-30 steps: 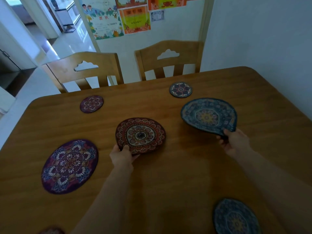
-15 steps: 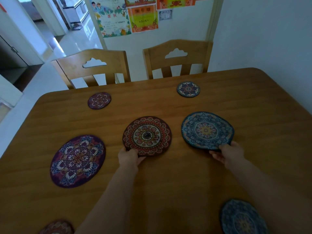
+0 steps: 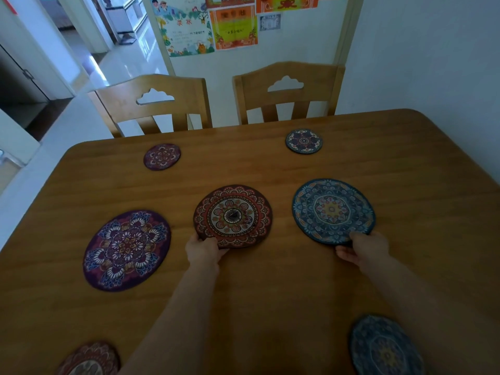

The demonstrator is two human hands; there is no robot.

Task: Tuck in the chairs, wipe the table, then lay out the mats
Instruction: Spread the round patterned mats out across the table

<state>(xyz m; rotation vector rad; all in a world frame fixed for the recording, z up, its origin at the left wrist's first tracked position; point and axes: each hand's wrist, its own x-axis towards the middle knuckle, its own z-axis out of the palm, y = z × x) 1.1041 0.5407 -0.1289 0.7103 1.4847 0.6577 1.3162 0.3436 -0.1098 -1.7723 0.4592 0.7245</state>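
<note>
Round patterned mats lie on the wooden table [image 3: 270,307]. My left hand [image 3: 203,251] pinches the near edge of the red mat [image 3: 233,215] at the table's middle. To its right lies the large blue mat [image 3: 333,211], flat on the table, and my right hand [image 3: 365,250] holds its near edge. A large purple mat [image 3: 127,249] lies to the left. Farther back sit a small purple mat [image 3: 161,156] and a small blue mat [image 3: 304,140]. Two wooden chairs [image 3: 154,104] [image 3: 286,90] stand tucked in at the far side.
A blue mat [image 3: 384,347] lies at the near right edge and a red mat [image 3: 88,359] at the near left. A white wall runs along the table's right side. Posters hang on a panel behind the chairs. An open tiled floor stretches away at the left.
My right hand has lowered the large blue mat from a tilted, raised hold until it lies flat on the table. The red mat has shifted slightly under my left hand.
</note>
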